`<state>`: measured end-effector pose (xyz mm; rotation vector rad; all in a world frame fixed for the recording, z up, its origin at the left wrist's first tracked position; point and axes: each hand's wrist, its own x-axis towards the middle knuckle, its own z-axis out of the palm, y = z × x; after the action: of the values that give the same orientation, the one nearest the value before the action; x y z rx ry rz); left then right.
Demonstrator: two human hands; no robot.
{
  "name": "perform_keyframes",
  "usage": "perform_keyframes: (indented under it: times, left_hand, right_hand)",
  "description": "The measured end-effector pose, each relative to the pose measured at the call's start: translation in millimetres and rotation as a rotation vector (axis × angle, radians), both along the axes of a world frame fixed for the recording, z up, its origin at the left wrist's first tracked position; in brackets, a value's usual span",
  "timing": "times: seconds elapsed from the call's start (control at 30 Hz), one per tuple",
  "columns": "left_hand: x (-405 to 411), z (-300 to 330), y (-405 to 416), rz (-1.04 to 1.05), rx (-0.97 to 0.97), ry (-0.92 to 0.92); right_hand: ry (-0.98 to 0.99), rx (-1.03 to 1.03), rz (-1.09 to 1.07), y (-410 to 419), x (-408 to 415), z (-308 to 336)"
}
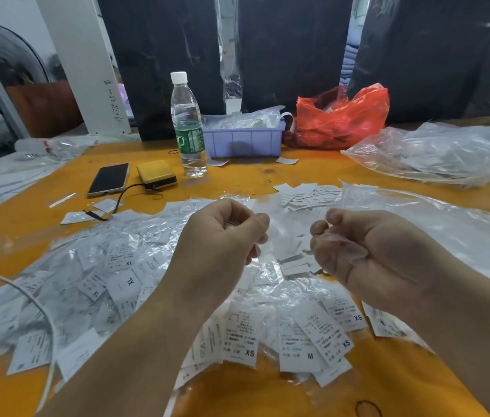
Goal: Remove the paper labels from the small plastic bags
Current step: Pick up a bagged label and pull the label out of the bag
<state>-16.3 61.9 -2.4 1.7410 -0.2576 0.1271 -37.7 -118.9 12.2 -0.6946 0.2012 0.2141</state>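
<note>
Working above the middle of the orange table (pixel 268 173), both hands are hovering over a big heap of bagged labels (pixel 123 275). The left hand (pixel 222 236) is curling its fingers and thumb around something small and glinting, probably a bag or a label, though it is too crumpled to say which. The right hand (pixel 355 251) is pinching an emptied-looking clear bag (pixel 346 246) against its palm, with the thumb and forefinger closing together at its upper tip.

As for progress, it is looking like early-to-middle going. Loose bare labels (pixel 301 194) are lying at twelve o'clock just beyond the hands, and a few more (pixel 295 264) are sitting between the wrists, so some have come out. But the heap spreading from nine o'clock round to five o'clock is holding many labels that look sealed in plastic, sizes XL, XS and M showing, so by my reckoning most of the job is remaining.

Around the edges, a water bottle (pixel 188 124) is standing at eleven o'clock, a phone (pixel 109 179) and a yellow power bank (pixel 156 174) are lying left of it, and a lilac bin (pixel 243 139) with a red bag (pixel 340 118) is sitting at twelve to one o'clock. A large clear sack (pixel 442 152) is slumping at two o'clock. A white cable (pixel 39 308) is trailing across the heap at eight o'clock and could be snagging a reaching wrist.
</note>
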Motion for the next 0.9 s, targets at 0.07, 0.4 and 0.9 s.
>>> perform_keyframes:
  times: [0.07, 0.4, 0.9]
  left_hand:
    - [-0.5, -0.1, -0.3, -0.007, 0.002, -0.004]
    - [-2.8, -1.4, -3.0, -0.065, 0.025, -0.027]
    - [-3.8, 7.9, 3.1, -0.242, 0.016, 0.036]
  right_hand:
    - [0.033, 0.017, -0.035, -0.1, 1.3, -2.1]
    - [-0.055, -0.081, -0.101, -1.0, -3.5, 1.2]
    - [-0.716, -1.116, -0.040, 4.9, -6.4, -7.8]
